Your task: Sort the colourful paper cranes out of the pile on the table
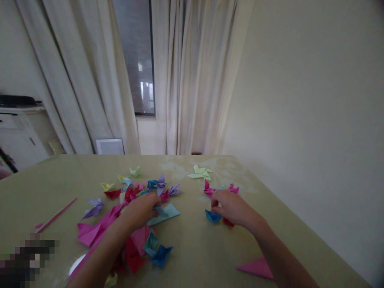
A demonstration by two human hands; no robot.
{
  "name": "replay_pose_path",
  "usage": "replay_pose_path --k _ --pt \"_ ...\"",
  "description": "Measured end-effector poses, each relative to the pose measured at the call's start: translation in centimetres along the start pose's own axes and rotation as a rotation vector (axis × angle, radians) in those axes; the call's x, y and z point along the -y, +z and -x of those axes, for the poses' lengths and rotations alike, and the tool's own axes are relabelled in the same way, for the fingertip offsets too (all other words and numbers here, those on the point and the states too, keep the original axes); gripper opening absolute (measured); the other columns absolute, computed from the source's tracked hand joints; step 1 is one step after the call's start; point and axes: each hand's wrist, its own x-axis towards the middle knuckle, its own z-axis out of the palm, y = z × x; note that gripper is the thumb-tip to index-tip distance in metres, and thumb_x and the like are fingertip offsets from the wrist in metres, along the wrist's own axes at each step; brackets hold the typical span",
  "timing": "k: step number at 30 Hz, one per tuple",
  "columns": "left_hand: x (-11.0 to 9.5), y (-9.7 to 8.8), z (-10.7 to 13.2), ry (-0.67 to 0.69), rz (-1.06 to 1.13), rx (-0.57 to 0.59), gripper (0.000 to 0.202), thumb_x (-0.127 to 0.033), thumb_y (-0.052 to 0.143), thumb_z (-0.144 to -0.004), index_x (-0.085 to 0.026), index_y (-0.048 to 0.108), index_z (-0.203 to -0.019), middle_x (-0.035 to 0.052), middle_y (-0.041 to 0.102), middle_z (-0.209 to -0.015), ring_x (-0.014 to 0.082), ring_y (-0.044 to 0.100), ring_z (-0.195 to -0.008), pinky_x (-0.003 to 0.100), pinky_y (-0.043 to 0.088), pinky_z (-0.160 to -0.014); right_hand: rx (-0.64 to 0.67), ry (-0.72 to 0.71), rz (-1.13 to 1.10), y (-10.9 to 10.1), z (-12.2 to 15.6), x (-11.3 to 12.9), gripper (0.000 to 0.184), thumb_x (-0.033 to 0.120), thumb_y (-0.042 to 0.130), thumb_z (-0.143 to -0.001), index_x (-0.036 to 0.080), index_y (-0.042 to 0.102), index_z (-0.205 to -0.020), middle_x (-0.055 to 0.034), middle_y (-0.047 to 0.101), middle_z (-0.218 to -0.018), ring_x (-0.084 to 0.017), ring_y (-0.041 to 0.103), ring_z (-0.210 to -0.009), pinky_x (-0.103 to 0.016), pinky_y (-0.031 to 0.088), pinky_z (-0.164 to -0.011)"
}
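My left hand [144, 207] reaches over a pile of folded paper, its fingers bent down beside a light blue folded paper [168, 213] and a small magenta piece [165, 195]. Whether those fingertips grip anything is hidden. Farther right, my right hand [228, 204] has its fingers curled in, thumb towards them, just above a blue paper boat [213, 216]. What sits in that pinch, if anything, cannot be made out. A red folded piece [228, 222] shows partly under the right hand, and two magenta origami pieces [208, 189] [233, 189] lie behind it.
A pale green paper pinwheel [200, 172] lies towards the back. Left of the pile are a purple origami piece [94, 208] and a thin pink stick [58, 215]. Near the front right, a pink folded paper [256, 268] is partly under my forearm. A wall [315, 120] borders the right side.
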Motion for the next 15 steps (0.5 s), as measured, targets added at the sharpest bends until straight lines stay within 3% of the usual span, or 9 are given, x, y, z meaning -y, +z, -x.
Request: replay_pose_path --k 3,7,9,11,12,15 --pt "-1.2 -2.0 0.7 0.106 0.183 -0.13 0.012 -0.03 0.067 -0.09 -0.022 0.075 -0.093 0.0037 0.075 -0.093 0.0232 0.067 -0.089 0.031 0.047 -0.078 -0.076 -0.109 -0.208 -0.7 0.7 2.2 0.013 0.031 0.073 -0.096 0.019 0.077 -0.095 -0.0046 0.077 -0.093 -0.019 0.069 -0.083 -0.027 0.047 -0.073" --pt "-4.3 -3.2 1.4 0.213 0.659 -0.252 0.03 -0.05 0.068 -0.092 -0.021 0.076 -0.09 0.0011 0.071 -0.079 0.0188 0.063 -0.074 0.027 0.047 -0.067 -0.148 -0.212 -0.543 -0.3 1.3 5.5 0.042 0.049 0.077 -0.094 0.023 0.072 -0.127 -0.0059 0.076 -0.111 -0.017 0.068 -0.083 -0.028 0.05 -0.075" --pt "-5.6 -2.9 1.4 0.237 0.869 -0.221 0.032 -0.051 0.072 -0.089 -0.019 0.075 -0.092 0.0025 0.074 -0.083 0.0186 0.065 -0.076 0.027 0.05 -0.069 -0.164 -0.256 -0.595 0.1 1.5 6.6 0.032 0.044 0.075 -0.096 0.023 0.073 -0.12 -0.0033 0.076 -0.105 -0.015 0.066 -0.08 -0.027 0.049 -0.074" --pt "-6.8 -2.3 1.3 0.238 0.999 -0.235 0.035 -0.052 0.075 -0.087 -0.019 0.072 -0.098 0.0042 0.075 -0.091 0.0192 0.067 -0.081 0.028 0.053 -0.072 -0.218 -0.253 -0.609 0.3 1.7 7.1 0.017 0.037 0.071 -0.099 0.02 0.074 -0.096 0.0005 0.07 -0.083 -0.014 0.061 -0.072 -0.025 0.045 -0.068" --pt "-7.3 -1.9 1.3 0.242 1.038 -0.251 0.038 -0.051 0.076 -0.087 -0.019 0.071 -0.106 0.0055 0.075 -0.097 0.0198 0.069 -0.086 0.029 0.054 -0.076 -0.258 -0.237 -0.639 0.4 1.8 7.2 0.02 0.035 0.069 -0.1 0.02 0.071 -0.087 0.0014 0.067 -0.075 -0.014 0.06 -0.07 -0.025 0.044 -0.065" --pt "-9.0 -1.0 1.7 0.32 1.079 -0.173 0.053 -0.048 0.076 -0.09 -0.022 0.058 -0.132 0.0096 0.072 -0.12 0.0218 0.069 -0.104 0.033 0.056 -0.088 -0.383 -0.177 -0.889 0.1 2.3 7.3 0.023 0.042 0.07 -0.097 0.02 0.067 -0.09 0.0002 0.07 -0.076 -0.015 0.064 -0.068 -0.025 0.048 -0.062"
